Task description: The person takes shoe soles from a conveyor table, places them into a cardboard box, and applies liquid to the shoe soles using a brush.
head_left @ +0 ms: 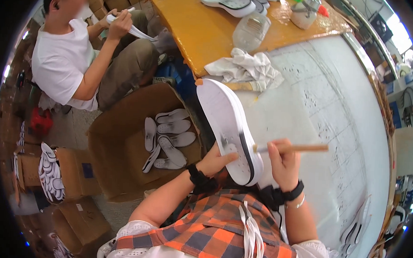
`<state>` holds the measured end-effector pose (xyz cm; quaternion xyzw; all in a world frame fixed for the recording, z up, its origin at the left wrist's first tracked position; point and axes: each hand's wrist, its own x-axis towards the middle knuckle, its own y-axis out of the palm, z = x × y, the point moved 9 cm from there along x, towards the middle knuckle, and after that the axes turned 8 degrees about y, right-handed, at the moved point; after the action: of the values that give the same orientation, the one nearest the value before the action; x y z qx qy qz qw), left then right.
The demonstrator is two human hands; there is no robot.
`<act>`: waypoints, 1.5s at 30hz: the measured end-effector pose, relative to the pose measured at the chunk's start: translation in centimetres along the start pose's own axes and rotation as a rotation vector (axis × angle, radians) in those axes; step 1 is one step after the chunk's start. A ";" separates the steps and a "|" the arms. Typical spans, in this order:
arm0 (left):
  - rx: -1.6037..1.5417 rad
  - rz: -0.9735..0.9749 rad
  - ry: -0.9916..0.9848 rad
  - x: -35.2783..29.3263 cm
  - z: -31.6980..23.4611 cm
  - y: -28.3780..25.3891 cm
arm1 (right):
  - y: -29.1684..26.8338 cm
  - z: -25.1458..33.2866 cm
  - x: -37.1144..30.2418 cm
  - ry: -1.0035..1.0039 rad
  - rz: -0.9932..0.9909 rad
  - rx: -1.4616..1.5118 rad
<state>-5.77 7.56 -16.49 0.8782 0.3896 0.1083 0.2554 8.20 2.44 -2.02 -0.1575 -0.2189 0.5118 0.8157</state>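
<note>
A white shoe sole (pixel 223 116) with a black stripe along its side edge and small holes near the heel is in my left hand (pixel 218 161). My thumb presses on its upper face near the heel end, and the other fingers are hidden beneath it. My right hand (pixel 284 163) pinches a brush (pixel 302 148) with a wooden handle. The brush lies nearly level, its tip close to the black stripe on the sole's right side; whether it touches I cannot tell.
A cardboard box (pixel 114 134) with several soles (pixel 172 150) stands at my left. A white cloth (pixel 246 68), a clear plastic bottle (pixel 251 32) and a jar (pixel 305 13) rest on the yellow-covered table (pixel 188 26). A seated person (pixel 67 53) handles a white piece at the upper left.
</note>
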 end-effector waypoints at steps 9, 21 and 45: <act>-0.101 0.016 -0.077 0.1 0.4 0.6 | 1.1 1.2 1.8 0.028 -0.077 -0.001; 0.001 0.015 -0.026 0.0 0.5 0.1 | 1.1 2.0 1.0 0.004 -0.038 -0.088; -0.011 -0.026 0.009 -0.1 2.0 -1.1 | 1.4 2.1 1.9 0.023 0.102 -0.108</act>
<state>-5.75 7.41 -18.79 0.8711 0.4017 0.1110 0.2598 6.75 4.81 -0.52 -0.2181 -0.2287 0.5385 0.7811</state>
